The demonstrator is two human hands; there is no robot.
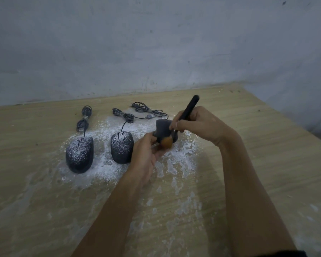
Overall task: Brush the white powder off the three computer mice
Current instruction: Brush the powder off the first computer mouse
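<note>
Two black mice lie on the wooden table (35, 191), both speckled with white powder: the left mouse (79, 154) and the middle mouse (122, 147). My left hand (145, 156) holds the third mouse (162, 129) lifted and tilted above the table. My right hand (198, 125) grips a black-handled brush (188, 108). Its orange-brown bristles (166, 142) touch the lower side of the held mouse. The held mouse looks mostly dark, with little powder showing.
White powder (174, 164) is spread over the table around and in front of the mice. Coiled mouse cables (84, 117) and a second cable bundle (141, 110) lie behind them, near the grey wall (156, 43). The table's right edge runs diagonally at the far right.
</note>
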